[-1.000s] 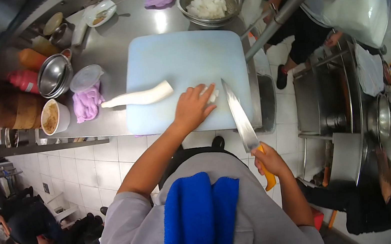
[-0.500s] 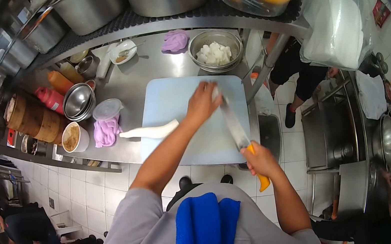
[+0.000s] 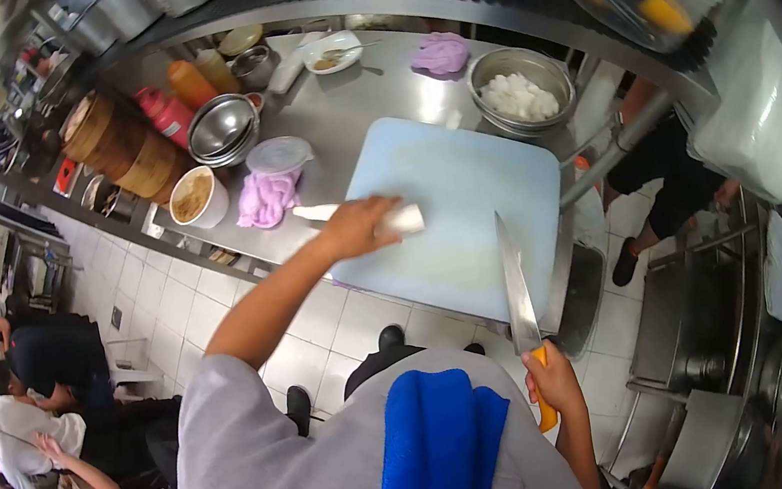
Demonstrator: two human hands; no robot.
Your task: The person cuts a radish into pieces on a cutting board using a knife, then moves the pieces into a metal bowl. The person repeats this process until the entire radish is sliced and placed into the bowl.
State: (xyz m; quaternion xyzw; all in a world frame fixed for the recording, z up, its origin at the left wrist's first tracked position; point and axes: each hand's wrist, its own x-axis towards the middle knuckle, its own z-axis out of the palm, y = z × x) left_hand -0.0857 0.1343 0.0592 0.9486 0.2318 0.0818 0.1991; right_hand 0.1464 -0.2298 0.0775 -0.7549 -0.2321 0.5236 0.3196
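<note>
My left hand [image 3: 360, 227] is closed over a long, peeled white root vegetable [image 3: 407, 219], which looks like a daikon. Its cut end points right on the pale blue cutting board [image 3: 455, 265], and its thin end reaches past the board's left edge. My right hand [image 3: 555, 380] grips the yellow handle of a kitchen knife [image 3: 519, 296]. The blade lies over the board's right side, tip pointing away from me, apart from the daikon. White cut chunks [image 3: 518, 98] fill part of a metal colander [image 3: 555, 68] behind the board.
Left of the board are a lilac cloth [image 3: 267, 199], a lidded tub [image 3: 279, 155], a white tub of brown paste [image 3: 194, 197], metal bowls [image 3: 223, 128] and bamboo steamers [image 3: 126, 147]. A shelf [image 3: 478, 14] with pots overhangs the counter's back. Another person's leg [image 3: 648, 241] shows at the right.
My left hand has moved from the board's far side down onto the daikon. The knife has come back toward me, its tip away from my left hand. The camera view has shifted.
</note>
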